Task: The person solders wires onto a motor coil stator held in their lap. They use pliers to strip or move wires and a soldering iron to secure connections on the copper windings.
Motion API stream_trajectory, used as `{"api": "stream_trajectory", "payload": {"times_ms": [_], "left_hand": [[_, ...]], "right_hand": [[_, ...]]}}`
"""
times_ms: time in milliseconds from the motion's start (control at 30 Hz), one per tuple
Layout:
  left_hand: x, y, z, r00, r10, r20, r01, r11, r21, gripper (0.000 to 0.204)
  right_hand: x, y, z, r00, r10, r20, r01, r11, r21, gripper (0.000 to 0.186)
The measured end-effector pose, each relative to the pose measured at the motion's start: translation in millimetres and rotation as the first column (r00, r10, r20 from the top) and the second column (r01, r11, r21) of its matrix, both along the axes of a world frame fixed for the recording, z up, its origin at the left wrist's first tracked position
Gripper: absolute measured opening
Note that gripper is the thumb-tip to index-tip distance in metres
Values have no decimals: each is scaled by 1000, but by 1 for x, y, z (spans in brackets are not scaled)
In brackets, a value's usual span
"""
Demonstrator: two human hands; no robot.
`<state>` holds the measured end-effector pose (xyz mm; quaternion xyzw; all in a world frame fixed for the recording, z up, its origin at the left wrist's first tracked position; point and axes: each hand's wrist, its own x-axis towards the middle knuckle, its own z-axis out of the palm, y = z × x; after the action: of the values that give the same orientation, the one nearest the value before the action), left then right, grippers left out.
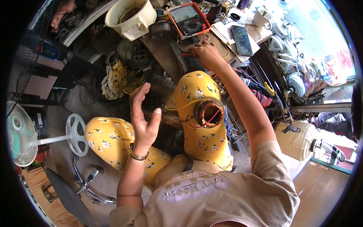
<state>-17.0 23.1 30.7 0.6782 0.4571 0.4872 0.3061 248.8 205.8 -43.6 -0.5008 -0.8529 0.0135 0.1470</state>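
Wound stator (199,115), on right thigh (204,143): coils appear fitted; red lead (211,119) and yellow lead (182,108) trail, apparently unjoined. Left hand (145,123): empty, fingers spread. Right hand (208,56): near orange-cased meter (189,22), over tabletop (159,49); cannot tell whether fingers grip.

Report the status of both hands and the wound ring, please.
Left hand open, empty. Right hand over bench, grip unclear. Copper-wound ring on right thigh, yellow wire trailing.

Stator (199,112) on thigh (204,145), phone (242,40) right of multimeter (188,17)
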Motion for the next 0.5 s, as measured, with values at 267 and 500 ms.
{"api": "stream_trajectory", "payload": {"times_ms": [267,500], "left_hand": [[-4,-14,-86,426,712,557,168,543,-823,23],[-7,-14,-172,354,758,548,519,328,-789,21]], "right_hand": [[15,-10,9,895,-47,-443,60,998,15,22],[23,-16,17,839,-156,-522,173,985,-15,30]]}}
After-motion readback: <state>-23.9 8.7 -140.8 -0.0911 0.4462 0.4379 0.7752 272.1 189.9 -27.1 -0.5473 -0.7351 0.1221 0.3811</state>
